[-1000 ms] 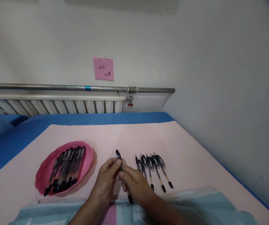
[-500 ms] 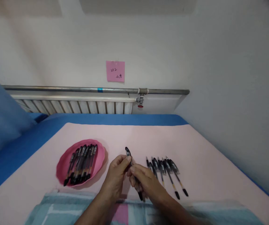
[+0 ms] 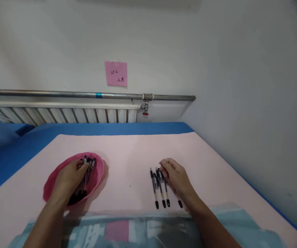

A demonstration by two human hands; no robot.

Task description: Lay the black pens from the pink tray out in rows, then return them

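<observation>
My left hand point(image 3: 69, 177) reaches over the pink scalloped bowl point(image 3: 101, 172), thumb and fingers closed on a black-capped pen point(image 3: 85, 172) among several others lying in it. On the right, several clear-barrelled pens point(image 3: 154, 187) with black end pieces lie in a loose row, their tips pointing away from me, with separate black caps point(image 3: 155, 179) between them. My right hand point(image 3: 176, 177) is bent over the right end of this row with its fingers pinched together. What those fingertips hold, if anything, is hidden. Under the palm, one pen's black end point(image 3: 180, 204) sticks out.
A pink sheet point(image 3: 127, 151) covers the blue-edged table point(image 3: 122, 128). A blue patterned cloth point(image 3: 138, 230) lies along the near edge. Behind stand a radiator point(image 3: 81, 115), a metal pipe point(image 3: 68, 93) and a red-handled valve point(image 3: 145, 110). A pink note point(image 3: 116, 73) hangs on the wall.
My hands were together in the middle around one pen. Now they are apart, the left at the bowl with a pen, the right over the row of pens. The view has shifted slightly.
</observation>
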